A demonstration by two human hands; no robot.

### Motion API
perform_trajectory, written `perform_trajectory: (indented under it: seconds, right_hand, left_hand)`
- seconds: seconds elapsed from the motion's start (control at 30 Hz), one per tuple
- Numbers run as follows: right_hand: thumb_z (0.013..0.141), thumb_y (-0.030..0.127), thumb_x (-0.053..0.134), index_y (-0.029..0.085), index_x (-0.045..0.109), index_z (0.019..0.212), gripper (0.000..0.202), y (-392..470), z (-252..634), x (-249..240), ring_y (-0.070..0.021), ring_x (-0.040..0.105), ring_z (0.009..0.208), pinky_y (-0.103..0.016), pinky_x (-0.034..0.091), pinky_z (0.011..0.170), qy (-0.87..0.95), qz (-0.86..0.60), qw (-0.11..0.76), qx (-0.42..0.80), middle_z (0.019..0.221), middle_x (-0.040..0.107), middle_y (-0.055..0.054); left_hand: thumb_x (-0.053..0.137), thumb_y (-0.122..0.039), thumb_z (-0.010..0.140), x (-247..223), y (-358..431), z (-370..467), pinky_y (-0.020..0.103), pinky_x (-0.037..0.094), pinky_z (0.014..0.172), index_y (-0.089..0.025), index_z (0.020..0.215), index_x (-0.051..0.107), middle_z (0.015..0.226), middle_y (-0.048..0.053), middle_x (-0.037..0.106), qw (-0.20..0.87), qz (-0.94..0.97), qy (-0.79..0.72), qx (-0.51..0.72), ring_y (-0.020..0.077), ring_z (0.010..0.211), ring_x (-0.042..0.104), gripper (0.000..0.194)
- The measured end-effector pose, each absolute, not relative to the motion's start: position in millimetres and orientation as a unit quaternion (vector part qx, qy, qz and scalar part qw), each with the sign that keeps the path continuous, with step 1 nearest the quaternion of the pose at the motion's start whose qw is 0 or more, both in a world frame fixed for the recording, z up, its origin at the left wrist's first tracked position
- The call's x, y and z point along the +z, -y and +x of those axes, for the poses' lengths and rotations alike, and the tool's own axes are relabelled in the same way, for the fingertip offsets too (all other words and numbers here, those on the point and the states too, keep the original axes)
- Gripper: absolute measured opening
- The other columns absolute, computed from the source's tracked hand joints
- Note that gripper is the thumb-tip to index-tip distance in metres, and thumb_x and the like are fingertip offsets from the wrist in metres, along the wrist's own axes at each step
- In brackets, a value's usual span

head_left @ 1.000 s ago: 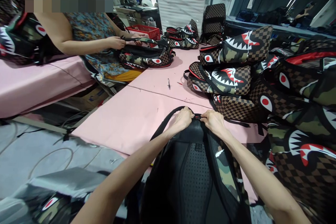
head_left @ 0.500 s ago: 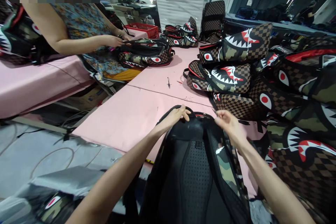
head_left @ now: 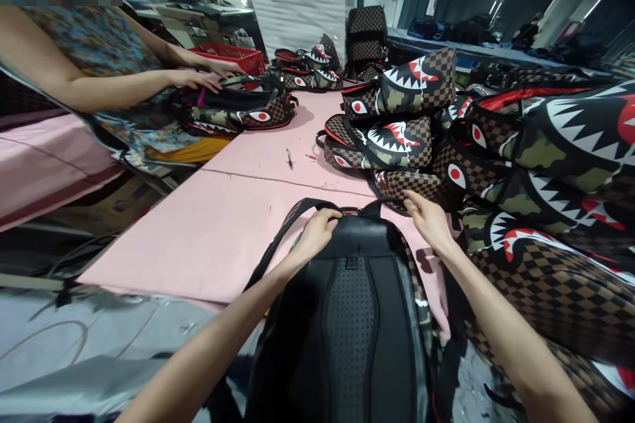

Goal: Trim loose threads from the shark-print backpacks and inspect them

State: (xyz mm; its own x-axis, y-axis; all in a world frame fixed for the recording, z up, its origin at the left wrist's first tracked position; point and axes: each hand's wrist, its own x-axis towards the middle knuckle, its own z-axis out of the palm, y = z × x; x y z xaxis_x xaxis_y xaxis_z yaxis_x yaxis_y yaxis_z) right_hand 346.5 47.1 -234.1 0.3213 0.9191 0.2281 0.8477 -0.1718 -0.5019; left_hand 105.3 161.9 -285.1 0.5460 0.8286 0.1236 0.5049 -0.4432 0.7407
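A black backpack (head_left: 350, 317) lies in front of me with its padded back panel up and its top end on the pink table. My left hand (head_left: 319, 232) has its fingers curled over the upper left edge of the backpack, beside the left shoulder strap (head_left: 278, 241), which loops out to the left. At the upper right, my right hand (head_left: 427, 219) pinches the right shoulder strap (head_left: 389, 201) and holds it out past the side. A strip of red lining shows at the top opening between the hands.
Shark-print backpacks (head_left: 397, 142) are piled on the right. Across the pink table (head_left: 188, 231), a co-worker's hands (head_left: 196, 78) rest on another backpack (head_left: 248, 112). A small slim tool (head_left: 289, 158) lies mid-table. A red crate (head_left: 243, 56) stands behind.
The right shoulder strap has gone from lying over the back panel to out on the right, in my right hand. My left hand has slid slightly down the edge. The view has turned right.
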Motion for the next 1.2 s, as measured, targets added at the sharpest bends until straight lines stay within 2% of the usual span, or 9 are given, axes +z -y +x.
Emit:
perform_trajectory:
  seconds: [0.1,0.17,0.33,0.47,0.57,0.73,0.83,1.1,1.2]
  right_hand:
    - [0.088,0.028,0.044,0.019,0.065,0.107,0.029,-98.0,359.9,-242.0,-0.0217,0.063,0.094,-0.032,0.044,0.083,0.557,-0.769,0.262,0.174,0.090,0.071,-0.005]
    - [0.090,0.028,0.039,0.016,0.063,0.109,0.033,-108.2,360.2,-258.6,-0.0187,0.064,0.085,-0.029,0.047,0.074,0.546,-0.765,0.269,0.209,0.082,0.071,-0.004]
    - [0.094,0.031,0.032,0.015,0.063,0.104,0.036,-71.5,349.3,-275.0,-0.0161,0.064,0.088,-0.024,0.046,0.072,0.602,-0.709,0.272,0.247,0.092,0.070,-0.005]
    - [0.090,0.030,0.045,0.020,0.064,0.099,0.024,-33.1,324.8,-265.3,-0.0212,0.065,0.089,-0.027,0.044,0.073,0.730,-0.657,0.058,0.178,0.102,0.069,-0.007]
    - [0.088,0.039,0.050,0.017,0.063,0.092,0.026,-20.3,309.6,-261.8,-0.0231,0.066,0.078,-0.027,0.040,0.063,0.757,-0.640,-0.057,0.122,0.089,0.070,-0.010]
    - [0.086,0.032,0.051,0.018,0.058,0.071,0.022,-3.5,295.7,-259.2,-0.0149,0.061,0.062,-0.027,0.025,0.052,0.835,-0.535,0.000,0.125,0.073,0.067,-0.002]
    - [0.088,0.031,0.049,0.017,0.054,0.064,0.027,13.5,285.9,-260.1,-0.0112,0.052,0.050,-0.029,0.019,0.049,0.866,-0.484,0.045,0.112,0.065,0.063,-0.001]
    - [0.090,0.028,0.047,0.018,0.048,0.062,0.029,38.0,278.0,-262.5,-0.0092,0.042,0.048,-0.027,0.022,0.052,0.899,-0.400,0.127,0.126,0.060,0.055,0.001]
    - [0.090,0.027,0.048,0.018,0.048,0.063,0.029,40.3,283.4,-264.4,-0.0093,0.043,0.049,-0.027,0.024,0.053,0.888,-0.422,0.138,0.119,0.061,0.055,0.002]
  left_hand:
    - [0.043,-0.011,0.085,-284.7,-149.2,107.1,0.032,0.043,0.090,-0.017,0.097,0.060,0.102,0.007,0.063,0.255,0.859,-0.382,0.227,0.0194,0.099,0.056,0.022]
    - [0.046,-0.016,0.087,-286.5,-134.4,105.8,0.033,0.043,0.087,-0.018,0.097,0.060,0.100,0.007,0.063,0.190,0.901,-0.344,0.183,0.0212,0.098,0.054,0.018]
    - [0.065,-0.032,0.078,-293.7,-101.5,99.8,0.034,0.043,0.077,-0.016,0.096,0.061,0.093,0.008,0.061,0.094,0.937,-0.331,0.051,0.0240,0.088,0.053,0.024]
    - [0.063,-0.032,0.078,-286.8,-109.9,100.4,0.024,0.039,0.066,-0.017,0.080,0.062,0.080,0.002,0.061,0.236,0.911,-0.337,0.031,0.0166,0.075,0.054,0.015]
    - [0.052,-0.034,0.084,-277.2,-125.1,105.7,0.022,0.032,0.057,-0.018,0.067,0.063,0.064,-0.002,0.059,0.331,0.885,-0.328,0.004,0.0120,0.061,0.052,0.026]
    - [0.052,-0.051,0.079,-269.3,-132.0,122.6,0.023,0.032,0.056,-0.019,0.061,0.066,0.051,-0.001,0.058,0.327,0.844,-0.420,-0.070,0.0136,0.055,0.055,0.040]
    - [0.053,-0.052,0.078,-268.5,-123.9,131.5,0.023,0.034,0.056,-0.018,0.057,0.065,0.048,0.000,0.057,0.310,0.833,-0.447,-0.095,0.0140,0.054,0.057,0.041]
    - [0.053,-0.044,0.082,-279.7,-112.4,132.5,0.025,0.038,0.060,-0.017,0.059,0.065,0.051,0.003,0.060,0.285,0.837,-0.460,-0.089,0.0165,0.058,0.060,0.038]
    - [0.051,-0.039,0.085,-288.9,-112.8,127.4,0.022,0.039,0.065,-0.020,0.078,0.070,0.070,0.002,0.066,0.287,0.866,-0.406,-0.048,0.0152,0.072,0.062,0.028]
